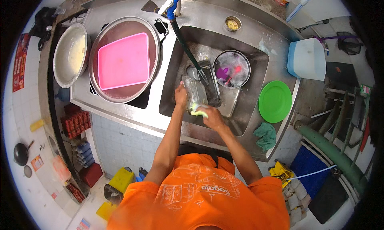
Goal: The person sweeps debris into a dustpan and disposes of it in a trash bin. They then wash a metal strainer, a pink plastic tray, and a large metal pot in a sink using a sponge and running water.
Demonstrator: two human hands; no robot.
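Observation:
My left hand (pixel 181 95) grips the edge of a rectangular, wet-looking container (pixel 195 92), tilted over the sink basin (pixel 168 101). In my right hand (pixel 212 117) is a yellow-green scrubbing pad or cloth (pixel 198 110), pressed against the container's near end and partly hidden by my fingers. A dark rectangular tray (pixel 213 95) lies in the basin just beyond. Water runs into it from a dark green hose (pixel 187 49) fixed to a blue tap (pixel 172 9). To the right, a round pot (pixel 232 56) holds foamy water with purple and pink-red utensils.
A pink tray (pixel 123 62) rests on a large round pan (pixel 132 98) at left, beside a metal basin (pixel 60 62). Right of the sink are a green plate (pixel 275 101), a green cloth (pixel 265 136) and a plastic container (pixel 307 59). A small bowl (pixel 232 23) stands behind.

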